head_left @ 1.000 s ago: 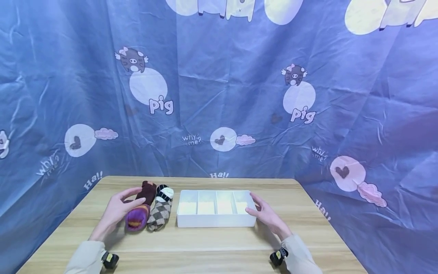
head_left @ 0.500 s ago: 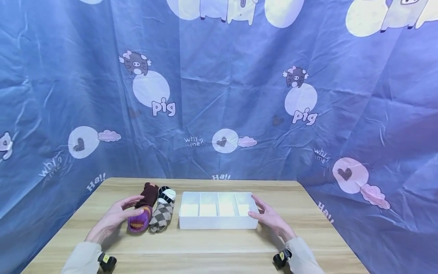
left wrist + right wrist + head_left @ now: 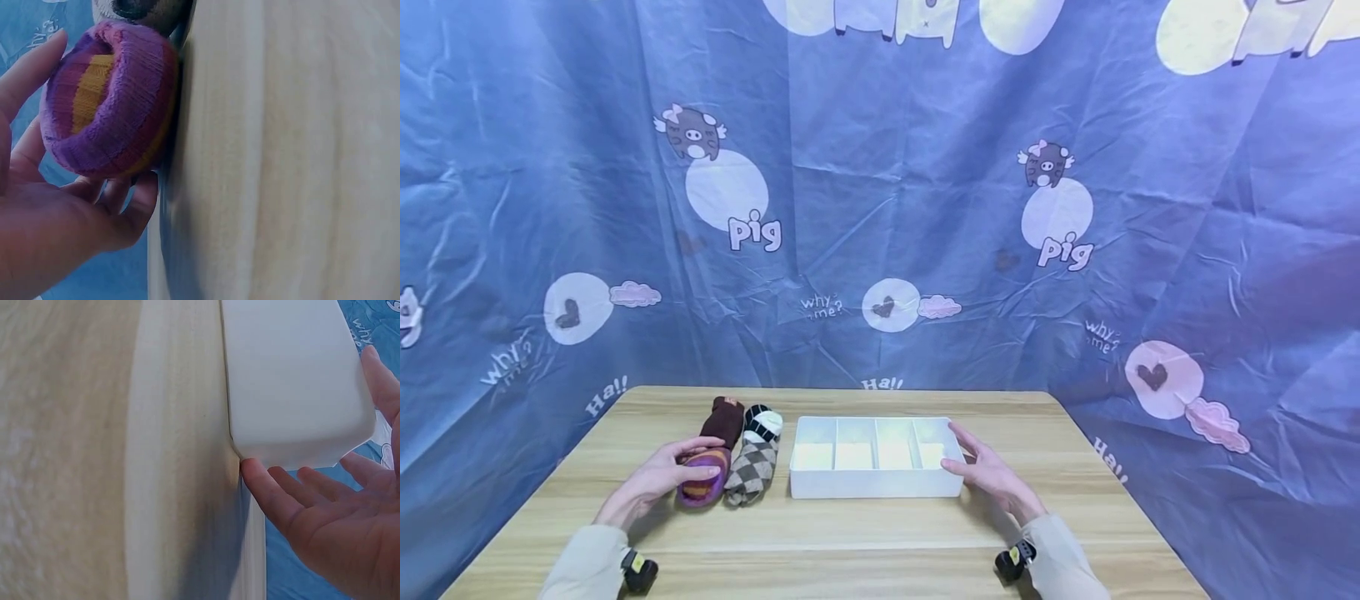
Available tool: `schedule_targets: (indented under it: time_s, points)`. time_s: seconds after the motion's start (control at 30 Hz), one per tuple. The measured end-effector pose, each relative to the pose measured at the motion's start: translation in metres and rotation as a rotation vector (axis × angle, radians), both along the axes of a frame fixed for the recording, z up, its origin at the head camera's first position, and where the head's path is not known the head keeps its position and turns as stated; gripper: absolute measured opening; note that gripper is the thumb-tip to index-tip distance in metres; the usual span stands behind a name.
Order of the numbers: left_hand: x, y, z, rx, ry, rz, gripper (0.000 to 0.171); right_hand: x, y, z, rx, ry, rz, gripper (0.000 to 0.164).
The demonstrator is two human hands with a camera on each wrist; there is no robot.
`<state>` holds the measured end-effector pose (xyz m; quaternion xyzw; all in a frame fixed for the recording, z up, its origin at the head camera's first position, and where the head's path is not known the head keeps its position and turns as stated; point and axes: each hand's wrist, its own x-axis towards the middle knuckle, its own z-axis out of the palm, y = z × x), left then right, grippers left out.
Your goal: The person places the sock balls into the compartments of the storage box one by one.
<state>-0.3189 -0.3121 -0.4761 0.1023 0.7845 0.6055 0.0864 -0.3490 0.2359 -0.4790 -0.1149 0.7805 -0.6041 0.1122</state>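
My left hand (image 3: 651, 481) curls around a rolled purple striped sock (image 3: 702, 497), its thumb across the near side and fingers on the far side. In the left wrist view the purple roll (image 3: 134, 106) has an orange band inside its opening, and the bent fingers lie against its side. My right hand (image 3: 996, 477) holds the right end of a white box (image 3: 876, 484) with several compartments, its thumb at the front rim. From the right wrist, fingertips (image 3: 252, 467) meet the box's end wall.
Behind the purple roll lies a dark maroon rolled sock (image 3: 725, 419). To its right sit a grey argyle sock roll (image 3: 751, 472) and a black-and-white one (image 3: 763, 422). A blue printed curtain (image 3: 880, 208) hangs behind the wooden table (image 3: 850, 533).
The left hand has come lower and nearer over the purple sock, and its thumb now lies across it. My right hand stays at the box's end.
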Motion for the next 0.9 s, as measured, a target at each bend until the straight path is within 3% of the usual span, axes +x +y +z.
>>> schedule_targets:
  time_s: [0.3, 0.43, 0.7, 0.9]
  points:
    - [0.0016, 0.0007, -0.0013, 0.002, 0.010, -0.047, 0.063, -0.0008, 0.0003, -0.0009, -0.019, -0.012, 0.004, 0.085]
    - [0.0027, 0.0003, -0.0024, -0.010, 0.015, -0.033, 0.060, 0.0001, 0.0002, -0.0012, -0.007, -0.010, -0.006, 0.083]
    - [0.0039, 0.0000, -0.0004, -0.084, 0.066, 0.065, 0.059, 0.0044, -0.0003, 0.0032, -0.014, -0.006, 0.009, 0.085]
    - [0.0055, -0.0020, 0.0045, -0.078, 0.091, 0.109, 0.063, 0.0074, -0.0015, 0.0074, -0.022, 0.008, -0.001, 0.084]
